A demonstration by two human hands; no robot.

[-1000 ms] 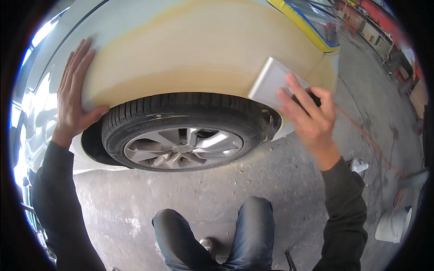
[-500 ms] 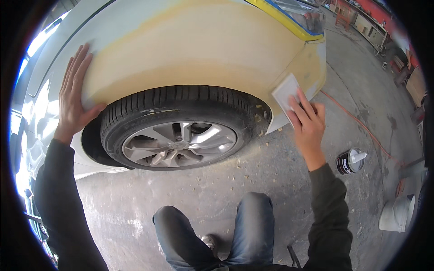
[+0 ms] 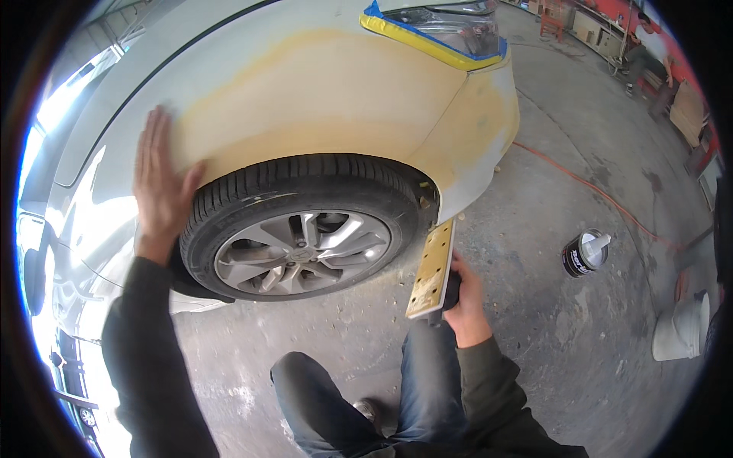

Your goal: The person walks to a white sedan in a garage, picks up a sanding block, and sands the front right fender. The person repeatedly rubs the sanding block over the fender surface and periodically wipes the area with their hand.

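My left hand (image 3: 162,183) rests with its fingers outstretched on the pale fender (image 3: 321,99), above the rear of the wheel arch. In my right hand (image 3: 471,301) is a long sanding block (image 3: 430,269), gripped by a dark part on its back. Its yellowish abrasive face has rows of holes and is turned toward the wheel. The block stands on edge near the lower front corner of the arch; I cannot tell whether its tip touches the bodywork. Yellow-beige patches spread across the fender and the bumper (image 3: 489,114). Between my hands is the tyre (image 3: 305,179) with its alloy wheel (image 3: 305,252).
Yellow and blue masking tape (image 3: 427,47) edges the headlight (image 3: 454,27). A dark can (image 3: 576,258) with a white-topped piece stands on the concrete to the right, near an orange hose (image 3: 588,183) and a white bucket (image 3: 676,336). A person (image 3: 649,46) sits far right.
My right hand has drawn the block away from the bumper, down and left toward my knee, turning its holed face into view. The left hand stays on the fender. The view has shifted.
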